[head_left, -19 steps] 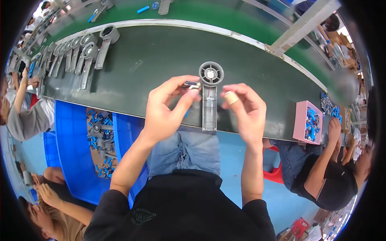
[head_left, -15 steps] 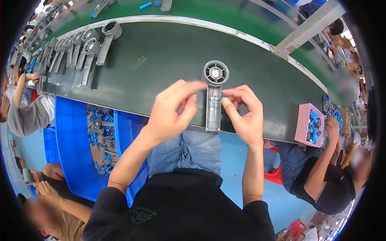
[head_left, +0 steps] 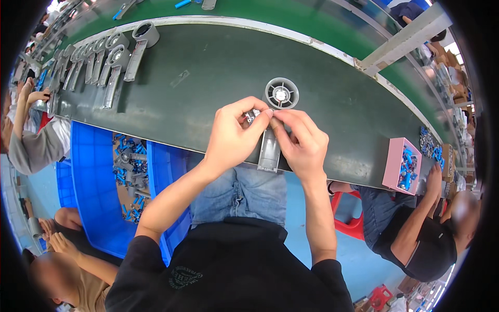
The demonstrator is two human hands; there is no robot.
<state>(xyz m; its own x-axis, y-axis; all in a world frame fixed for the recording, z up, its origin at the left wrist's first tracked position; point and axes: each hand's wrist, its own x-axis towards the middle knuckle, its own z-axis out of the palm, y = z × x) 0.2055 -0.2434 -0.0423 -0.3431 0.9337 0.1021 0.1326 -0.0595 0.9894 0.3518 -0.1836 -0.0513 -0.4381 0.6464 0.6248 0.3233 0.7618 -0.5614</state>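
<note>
A grey handheld fan housing point(head_left: 269, 151) lies on the dark green work table, its open handle toward me and its round, spoked head point(head_left: 281, 93) pointing away. Over the upper part of the handle, my left hand point(head_left: 231, 135) is closed, with a small silvery part point(head_left: 251, 115) showing between its fingers. My right hand point(head_left: 303, 143) is closed too, its thumb and fingers pinched against my left fingertips. Whatever sits in that pinch is too small and covered to make out. Both hands hide the joint between handle and head.
Several similar grey housings point(head_left: 110, 78) stand in a row at the far left. A pink box point(head_left: 393, 165) of blue parts sits at the right edge, beside a co-worker. Below the table at left is a blue bin point(head_left: 99, 192) holding grey and blue parts.
My hands have moved together from either side of the handle to meet over it. A silvery part now shows in my left fingers. My right fingers have closed to a pinch.
</note>
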